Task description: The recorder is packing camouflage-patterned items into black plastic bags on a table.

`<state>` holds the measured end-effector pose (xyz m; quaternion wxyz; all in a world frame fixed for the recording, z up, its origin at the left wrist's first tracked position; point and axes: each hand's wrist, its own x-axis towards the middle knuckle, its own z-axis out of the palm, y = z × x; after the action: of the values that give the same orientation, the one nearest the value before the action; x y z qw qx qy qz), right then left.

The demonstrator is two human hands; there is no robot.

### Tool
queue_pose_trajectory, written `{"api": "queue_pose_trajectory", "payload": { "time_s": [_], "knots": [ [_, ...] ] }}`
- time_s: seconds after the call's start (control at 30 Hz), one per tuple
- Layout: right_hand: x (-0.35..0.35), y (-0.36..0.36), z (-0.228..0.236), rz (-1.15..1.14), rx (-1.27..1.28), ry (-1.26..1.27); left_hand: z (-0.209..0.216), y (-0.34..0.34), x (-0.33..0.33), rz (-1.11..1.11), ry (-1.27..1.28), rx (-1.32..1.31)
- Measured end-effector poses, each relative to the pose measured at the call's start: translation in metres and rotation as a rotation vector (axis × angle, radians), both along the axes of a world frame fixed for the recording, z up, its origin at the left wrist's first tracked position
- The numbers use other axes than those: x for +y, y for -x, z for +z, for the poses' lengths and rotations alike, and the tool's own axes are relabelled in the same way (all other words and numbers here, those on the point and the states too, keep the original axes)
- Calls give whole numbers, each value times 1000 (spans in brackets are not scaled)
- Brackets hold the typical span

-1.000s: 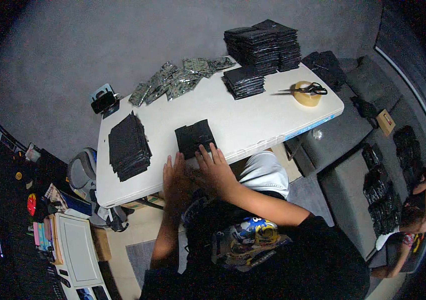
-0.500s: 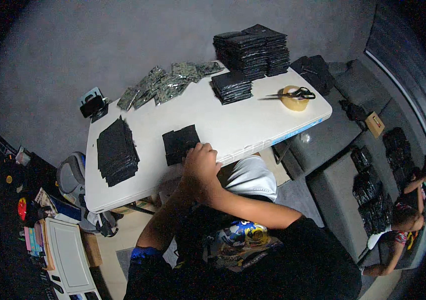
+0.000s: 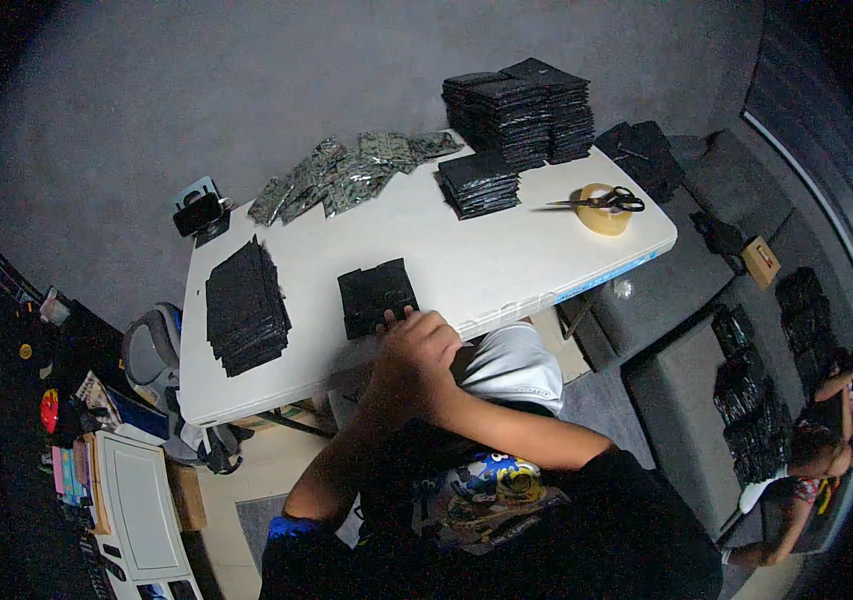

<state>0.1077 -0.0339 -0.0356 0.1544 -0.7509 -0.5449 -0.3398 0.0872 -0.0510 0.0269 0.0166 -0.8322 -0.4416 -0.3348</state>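
Note:
A flat black plastic pouch point(image 3: 376, 290) lies near the front edge of the white table point(image 3: 476, 270), its upper edge uneven. Both hands overlap at its near right corner. My right hand point(image 3: 426, 340) is uppermost, its fingers bent and closed at the pouch's edge. Beneath it, my left hand point(image 3: 393, 362) is largely covered; a few fingertips touch the pouch's near side. To the left lies a fanned pile of black pouches point(image 3: 244, 312).
Camouflage-patterned packets point(image 3: 351, 175) lie along the far edge. Tall black stacks point(image 3: 521, 110) and a shorter stack point(image 3: 479, 185) stand at the back right. Scissors point(image 3: 624, 200) rest on a tape roll point(image 3: 603, 220). Another person point(image 3: 816, 455) is beside the grey sofa point(image 3: 661, 400).
The whole view has shifted slightly, with the table now lower and further right. Both hands stay at the pouch's near corner, and the right hand's fingers look slightly more spread across it.

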Motion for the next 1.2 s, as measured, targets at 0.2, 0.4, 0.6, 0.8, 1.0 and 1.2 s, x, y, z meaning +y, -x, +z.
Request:
{"api": "queue_pose_trajectory", "payload": {
  "time_s": [0.2,0.4,0.6,0.8,1.0,1.2],
  "knots": [
    [-4,-74,0,1156,92,408,-19,56,-22,163,82,-199],
    [0,-74,-2,1150,124,440,-75,77,-38,436,90,-6],
    [-2,-78,-2,1152,57,401,-65,64,-46,509,198,-138],
    [-3,-83,1,1193,125,403,-61,64,-49,499,155,-168],
    [6,-91,1,1264,248,367,-73,73,-44,521,131,-151],
    [10,-91,-10,1239,182,327,-89,84,-36,504,107,-68]
  ]
}}
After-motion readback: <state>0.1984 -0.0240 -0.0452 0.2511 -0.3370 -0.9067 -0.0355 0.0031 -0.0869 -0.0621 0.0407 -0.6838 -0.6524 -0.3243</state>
